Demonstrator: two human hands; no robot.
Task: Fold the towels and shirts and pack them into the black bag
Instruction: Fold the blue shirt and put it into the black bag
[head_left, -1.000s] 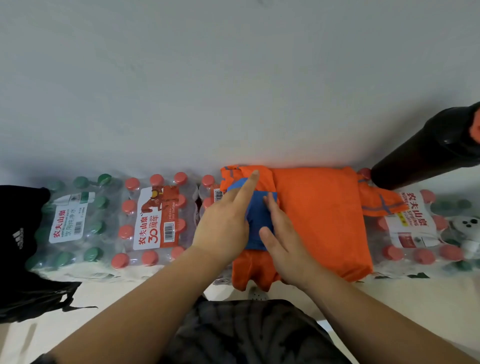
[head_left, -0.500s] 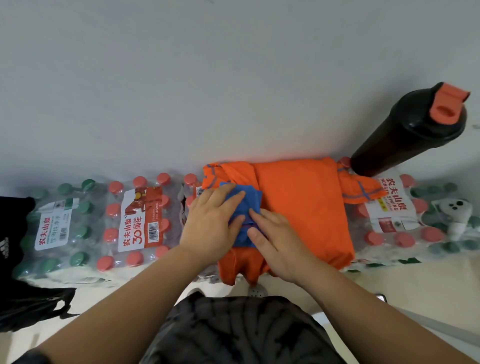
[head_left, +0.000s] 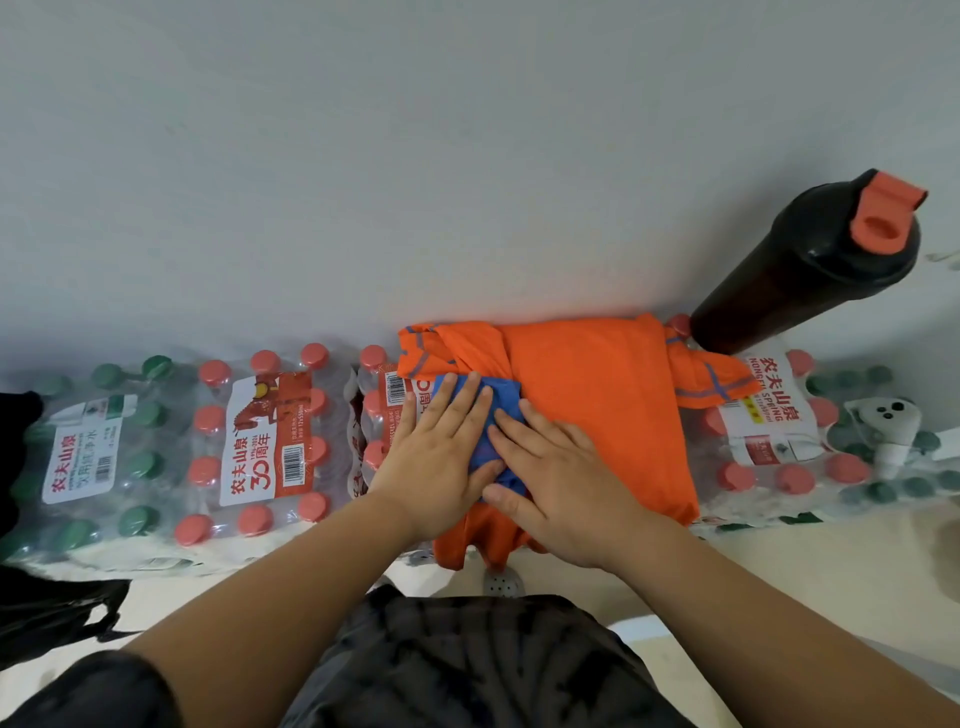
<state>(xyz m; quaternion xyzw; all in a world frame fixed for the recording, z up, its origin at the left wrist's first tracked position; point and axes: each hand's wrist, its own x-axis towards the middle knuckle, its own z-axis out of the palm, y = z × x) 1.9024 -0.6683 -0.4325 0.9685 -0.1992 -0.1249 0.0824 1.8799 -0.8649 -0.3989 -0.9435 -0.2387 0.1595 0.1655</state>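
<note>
- Our left hand (head_left: 435, 462) and right hand (head_left: 563, 491) lie flat, fingers straight and gripping nothing, pressing a small folded blue cloth towel (head_left: 506, 396).
- The towel sits on the left part of a folded orange fabric shirt (head_left: 597, 405), which rests on the row of shrink-wrapped water-bottle packs (head_left: 270, 431), against the wall.
- We judge the folding of these two nearly done and the packing not begun. The dark fabric at the row's far left end (head_left: 47, 613) is probably the black bag, well apart from the pile.
- The shirt's hem overhangs the row's near edge.
- A tall black plastic shaker bottle with an orange lid (head_left: 810, 265) stands just beside the shirt's right sleeve. The packs to the left are open room toward the bag.
</note>
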